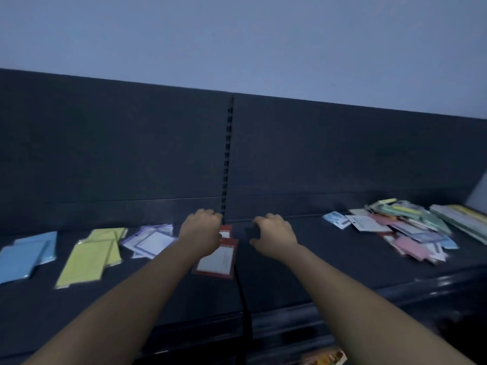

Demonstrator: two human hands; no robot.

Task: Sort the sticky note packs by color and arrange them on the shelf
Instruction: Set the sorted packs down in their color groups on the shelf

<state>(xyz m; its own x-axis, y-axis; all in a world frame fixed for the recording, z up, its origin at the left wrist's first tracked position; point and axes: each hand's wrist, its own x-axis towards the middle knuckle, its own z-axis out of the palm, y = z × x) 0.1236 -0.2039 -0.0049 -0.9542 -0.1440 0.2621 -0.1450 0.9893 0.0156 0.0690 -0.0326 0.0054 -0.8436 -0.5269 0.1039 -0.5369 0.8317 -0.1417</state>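
Observation:
On the dark shelf lie sorted groups: blue packs at far left, yellow packs beside them, then purple-bordered packs. Red-bordered packs lie at the middle. My left hand hovers over the top of the red packs with fingers curled down; whether it grips one is hidden. My right hand is just right of the red packs, fingers loosely curled above bare shelf, holding nothing. An unsorted mixed pile of pink, green, blue and white packs lies at the right.
A dark back panel with a slotted upright rises behind the shelf. Flat green and yellow items are stacked at the far right. The shelf's glossy front edge runs below. Something orange-printed shows on a lower level.

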